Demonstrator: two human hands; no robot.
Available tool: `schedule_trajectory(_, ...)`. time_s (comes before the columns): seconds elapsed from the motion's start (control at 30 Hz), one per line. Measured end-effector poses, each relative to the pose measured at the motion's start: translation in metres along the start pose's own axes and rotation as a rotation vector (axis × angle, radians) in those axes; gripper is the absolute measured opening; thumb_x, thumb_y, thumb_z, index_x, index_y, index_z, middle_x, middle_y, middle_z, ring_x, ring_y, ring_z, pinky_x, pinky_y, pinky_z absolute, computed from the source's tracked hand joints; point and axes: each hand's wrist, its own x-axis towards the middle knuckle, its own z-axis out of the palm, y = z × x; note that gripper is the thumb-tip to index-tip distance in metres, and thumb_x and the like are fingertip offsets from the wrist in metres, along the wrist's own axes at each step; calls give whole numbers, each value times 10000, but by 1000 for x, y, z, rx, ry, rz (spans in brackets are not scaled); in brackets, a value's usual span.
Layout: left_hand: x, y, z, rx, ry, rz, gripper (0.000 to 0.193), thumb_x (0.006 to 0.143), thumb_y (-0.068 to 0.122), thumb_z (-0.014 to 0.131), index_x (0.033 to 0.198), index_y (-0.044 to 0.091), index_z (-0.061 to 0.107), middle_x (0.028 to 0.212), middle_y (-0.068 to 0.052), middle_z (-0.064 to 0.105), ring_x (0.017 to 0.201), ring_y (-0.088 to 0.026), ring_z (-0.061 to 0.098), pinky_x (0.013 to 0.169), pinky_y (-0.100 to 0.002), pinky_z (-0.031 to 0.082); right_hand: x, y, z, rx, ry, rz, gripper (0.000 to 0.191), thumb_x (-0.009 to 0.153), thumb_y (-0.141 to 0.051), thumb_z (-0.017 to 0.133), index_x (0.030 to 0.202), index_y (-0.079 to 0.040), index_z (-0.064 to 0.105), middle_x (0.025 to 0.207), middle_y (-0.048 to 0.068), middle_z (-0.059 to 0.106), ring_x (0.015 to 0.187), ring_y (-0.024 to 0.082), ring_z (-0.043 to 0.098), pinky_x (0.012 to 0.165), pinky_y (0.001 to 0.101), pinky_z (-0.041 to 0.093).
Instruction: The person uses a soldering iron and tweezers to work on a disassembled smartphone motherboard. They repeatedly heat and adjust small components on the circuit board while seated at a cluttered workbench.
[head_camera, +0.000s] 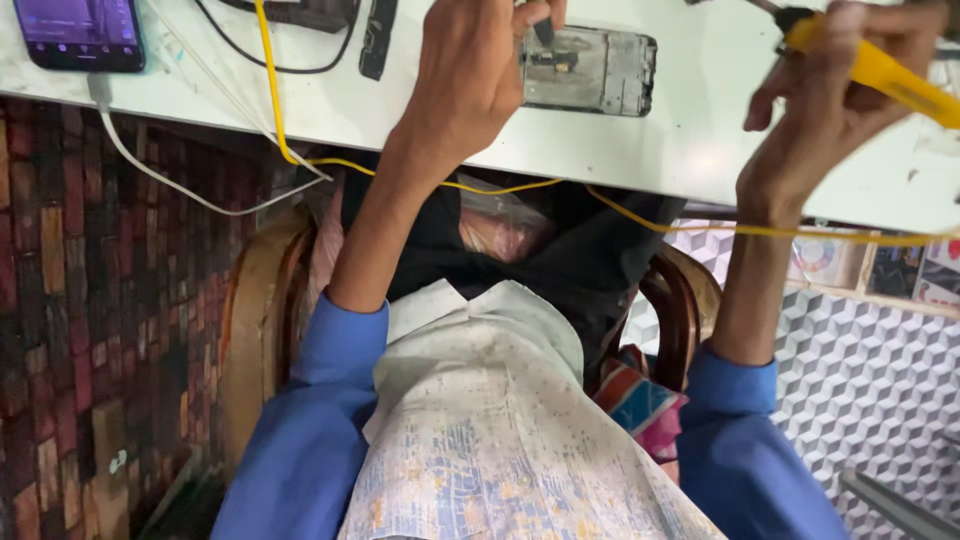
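Head view, looking down past the lap to the white tabletop.

Left hand: fingers curled, tips pinching a small dark part at the top edge of the opened phone frame. Grip narrow, closed on that part; what the part is I cannot tell, since the fingers cover most of it.

Right hand: fist-like grip closed round the yellow-handled tool, dark tip end pointing left toward the frame and held above the tabletop, well apart from the board. Its yellow cord runs along the tabletop edge and across the lap.

Phone frame lies flat, back open, near the far middle of the tabletop, just beside the left fingertips. Also present: a lit phone at far left with a white cable, and a black strip-shaped piece beside dark cabling.

Judgement on technique: the left hand should pin the frame flat while the pinch steadies the small part; the tool tip should probably come in low and slowly, with the cord slack so it cannot tug the frame.
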Motion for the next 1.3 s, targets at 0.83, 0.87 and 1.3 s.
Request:
schedule_trajectory(0.83,-8,-15,11,-39,0,-57,543,1125,-149,432,1547,89,188,1044,-92,638,935,-224,656,902,-325,567,35,55,-3,143,-398,443,189,1179,-138,686,1097,-3,581,925,125,704,675,161,653,572,267,513)
schedule_trajectory(0.87,-5,-14,11,-43,-1,-65,495,1137,-136,430,1522,83,210,1049,-92,640,928,-225,657,896,-326,564,37,56,-4,119,-428,451,197,1184,-142,688,1088,-19,568,881,133,714,630,155,644,562,262,516)
schedule_trajectory(1.3,7,5,-9,-229,-24,-158,163,1136,3,460,1285,52,504,1062,-90,661,836,-194,641,775,-314,522,30,56,-4,158,-466,379,132,1210,-67,625,1138,8,544,885,159,691,634,170,628,558,252,469)
